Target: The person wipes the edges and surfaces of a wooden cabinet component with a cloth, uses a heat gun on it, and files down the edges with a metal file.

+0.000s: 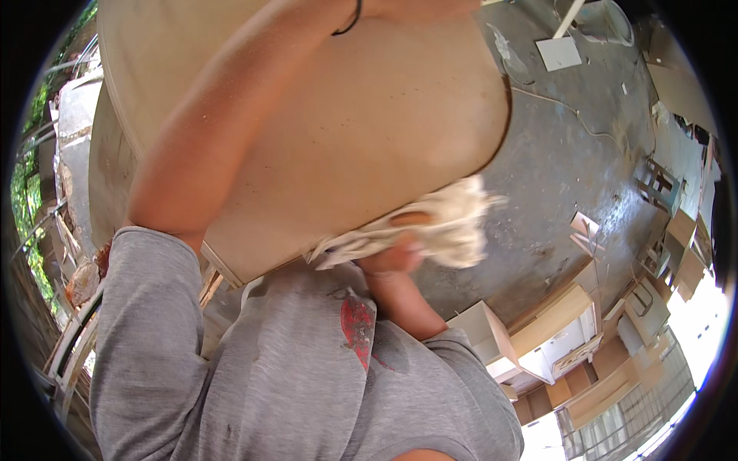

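A large light-brown wooden panel (pixel 354 131) with a rounded corner lies in front of my body. My right hand (pixel 396 255) is closed round a cream-white rag (pixel 453 230), blurred by motion, at the panel's near edge. My left arm reaches across the panel to its far side, a dark band on the wrist. Only part of my left hand (pixel 419 6) shows at the top of the picture; its fingers are cut off from view.
Grey concrete floor (pixel 553 169) spreads to the right, with a thin cord (pixel 565 100) and a pale square piece (pixel 559 54) on it. Open wooden cabinets (pixel 530 338) stand at the lower right. A clear plastic container (pixel 607 23) sits at the far right.
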`<state>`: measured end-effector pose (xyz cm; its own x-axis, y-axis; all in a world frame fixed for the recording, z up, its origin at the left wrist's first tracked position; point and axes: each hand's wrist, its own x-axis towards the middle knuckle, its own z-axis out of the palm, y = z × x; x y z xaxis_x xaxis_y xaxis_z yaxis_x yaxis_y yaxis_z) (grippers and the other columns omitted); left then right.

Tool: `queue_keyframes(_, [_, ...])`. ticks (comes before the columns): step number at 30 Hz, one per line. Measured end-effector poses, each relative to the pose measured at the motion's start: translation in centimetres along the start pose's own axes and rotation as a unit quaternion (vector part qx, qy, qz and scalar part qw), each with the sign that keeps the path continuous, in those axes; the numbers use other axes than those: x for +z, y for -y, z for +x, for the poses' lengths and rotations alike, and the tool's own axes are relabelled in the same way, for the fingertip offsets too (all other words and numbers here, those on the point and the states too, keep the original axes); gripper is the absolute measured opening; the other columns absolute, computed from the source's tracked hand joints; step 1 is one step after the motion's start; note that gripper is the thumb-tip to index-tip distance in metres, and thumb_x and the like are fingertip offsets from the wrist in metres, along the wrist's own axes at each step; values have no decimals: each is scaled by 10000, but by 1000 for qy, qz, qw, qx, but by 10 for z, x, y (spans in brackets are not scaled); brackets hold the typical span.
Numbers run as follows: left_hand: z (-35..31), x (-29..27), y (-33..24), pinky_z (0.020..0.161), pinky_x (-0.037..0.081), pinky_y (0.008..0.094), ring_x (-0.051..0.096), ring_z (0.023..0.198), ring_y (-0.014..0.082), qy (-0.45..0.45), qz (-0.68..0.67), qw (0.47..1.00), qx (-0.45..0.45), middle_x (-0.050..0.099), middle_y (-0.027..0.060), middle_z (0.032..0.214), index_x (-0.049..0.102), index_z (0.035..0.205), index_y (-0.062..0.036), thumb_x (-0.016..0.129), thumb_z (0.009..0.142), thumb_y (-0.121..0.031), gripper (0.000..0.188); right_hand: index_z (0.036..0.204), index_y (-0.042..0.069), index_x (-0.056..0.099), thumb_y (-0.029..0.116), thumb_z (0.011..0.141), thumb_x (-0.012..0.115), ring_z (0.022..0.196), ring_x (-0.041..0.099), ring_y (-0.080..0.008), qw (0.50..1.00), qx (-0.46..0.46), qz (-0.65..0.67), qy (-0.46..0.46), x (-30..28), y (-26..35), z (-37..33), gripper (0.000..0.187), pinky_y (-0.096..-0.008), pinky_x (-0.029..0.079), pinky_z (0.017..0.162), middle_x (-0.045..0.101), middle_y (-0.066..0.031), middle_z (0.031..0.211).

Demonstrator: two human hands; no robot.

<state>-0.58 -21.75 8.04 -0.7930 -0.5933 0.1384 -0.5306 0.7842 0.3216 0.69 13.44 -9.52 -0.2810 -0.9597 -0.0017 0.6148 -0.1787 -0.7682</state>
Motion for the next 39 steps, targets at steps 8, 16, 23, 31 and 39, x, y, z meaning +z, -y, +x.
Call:
queue_keyframes(8, [-1, -4, 1, 914, 337, 437, 588, 859, 306, -4, -15, 1000, 4, 660, 134, 802, 659, 650, -47, 493, 785, -287, 322, 1291, 63, 446, 448, 838, 578, 1084, 529, -268, 985, 119, -2, -127, -7, 134, 78, 609, -418, 441, 952, 543, -104, 1165])
queue_keyframes(16, [4, 4, -10, 916, 365, 450, 592, 915, 323, -25, -32, 999, 11, 678, 156, 816, 703, 706, -45, 481, 800, -294, 347, 1198, -6, 553, 393, 761, 613, 994, 611, -270, 974, 192, 66, -103, -34, 189, 188, 594, -390, 511, 880, 629, -131, 1107])
queue_keyframes(23, [-1, -5, -15, 914, 373, 434, 594, 927, 325, 8, 28, 999, -39, 684, 166, 837, 703, 708, -32, 449, 810, -251, 350, 1237, -10, 529, 327, 780, 571, 963, 632, -248, 944, 312, -68, -86, 1, 207, 244, 569, -353, 510, 855, 636, -137, 1095])
queue_keyframes(31, [1, -2, -6, 900, 363, 424, 595, 922, 292, -13, -3, 1000, -11, 681, 153, 817, 684, 680, -22, 442, 832, -237, 357, 1133, 9, 587, 321, 889, 517, 874, 607, -145, 924, 359, -120, -55, 4, 192, 287, 402, -281, 488, 769, 638, -73, 993])
queue_keyframes(39, [-3, -13, -7, 892, 350, 401, 579, 906, 286, -1, -8, 1000, 18, 673, 140, 782, 677, 658, -27, 451, 833, -255, 366, 1153, 38, 581, 352, 885, 532, 869, 594, -144, 906, 410, -88, -62, -5, 216, 275, 416, -274, 478, 785, 621, -57, 994])
